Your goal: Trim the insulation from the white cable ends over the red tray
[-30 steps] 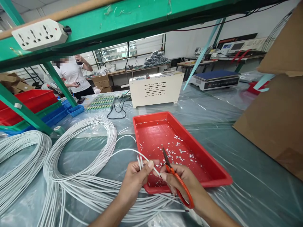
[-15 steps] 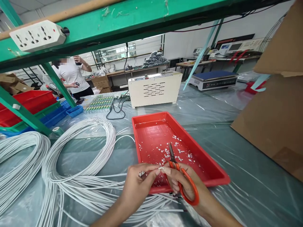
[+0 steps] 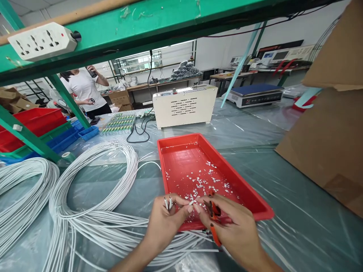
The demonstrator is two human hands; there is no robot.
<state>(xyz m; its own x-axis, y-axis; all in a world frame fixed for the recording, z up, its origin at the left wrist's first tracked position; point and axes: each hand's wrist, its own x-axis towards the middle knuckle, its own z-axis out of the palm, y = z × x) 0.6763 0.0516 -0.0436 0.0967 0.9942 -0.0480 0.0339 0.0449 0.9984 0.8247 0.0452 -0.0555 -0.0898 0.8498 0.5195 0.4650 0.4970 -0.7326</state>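
Observation:
Over the near end of a red tray (image 3: 183, 151), my left hand (image 3: 167, 221) pinches a white cable (image 3: 191, 203) between thumb and forefinger. Two more white cable ends stick up between its other fingers. My right hand (image 3: 235, 226) keeps orange-handled scissors (image 3: 214, 211) in its palm, partly covered by the fingers. Its thumb and forefinger meet at the tip of the pinched cable. Small white and silvery scraps (image 3: 200, 183) lie scattered over the tray floor. Loose ends of a cable bundle (image 3: 181, 245) run beneath my wrists, in front of the tray.
Coils of white cable (image 3: 96, 147) lie at the left. Behind the tray stand a cream metal box (image 3: 184, 107) and a scale (image 3: 255, 94). Cardboard (image 3: 329, 143) leans in at right. A green beam (image 3: 136, 30) crosses overhead. A person (image 3: 85, 90) stands at the back left.
My right hand has turned, swinging the scissors from pointing forward over the tray to tucked in the palm. Its fingertips stay at the cable tip. My left hand has hardly moved.

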